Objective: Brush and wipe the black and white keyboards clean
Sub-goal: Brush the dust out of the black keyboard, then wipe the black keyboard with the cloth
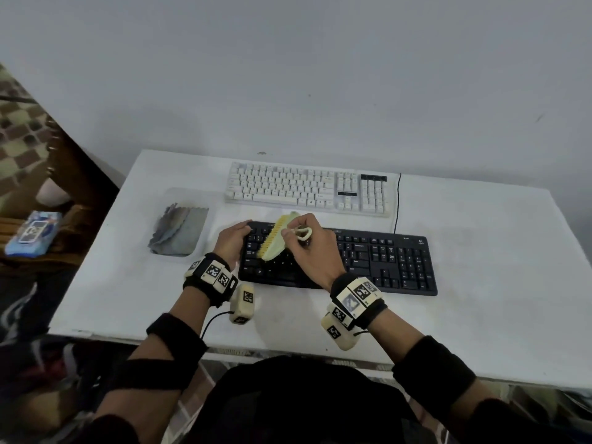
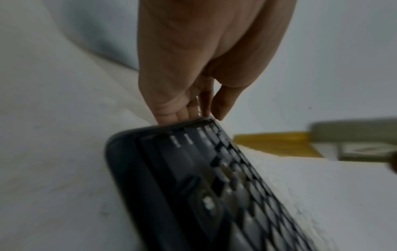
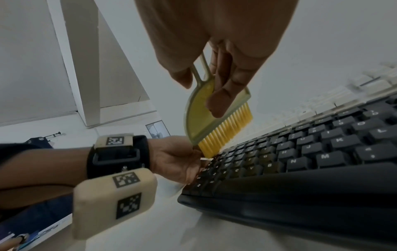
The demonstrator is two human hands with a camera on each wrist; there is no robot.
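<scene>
The black keyboard (image 1: 368, 261) lies near the table's front, and the white keyboard (image 1: 307, 189) lies behind it. My right hand (image 1: 293, 233) pinches the loop handle of a pale green brush (image 1: 277, 240) with yellow bristles. In the right wrist view the brush (image 3: 199, 117) tilts down, and its bristle tips (image 3: 214, 146) meet the left-hand keys of the black keyboard (image 3: 300, 161). My left hand (image 1: 243, 232) grips the black keyboard's left end, thumb on its top corner. The left wrist view shows the fingers (image 2: 182, 115) behind that corner (image 2: 193, 169).
A clear tray (image 1: 179, 254) with folded grey cloths sits left of the black keyboard. A black cable (image 1: 397, 203) runs past the white keyboard's right end. The white table (image 1: 480, 238) meets the wall behind. A blue packet (image 1: 32, 233) lies on wooden furniture at far left.
</scene>
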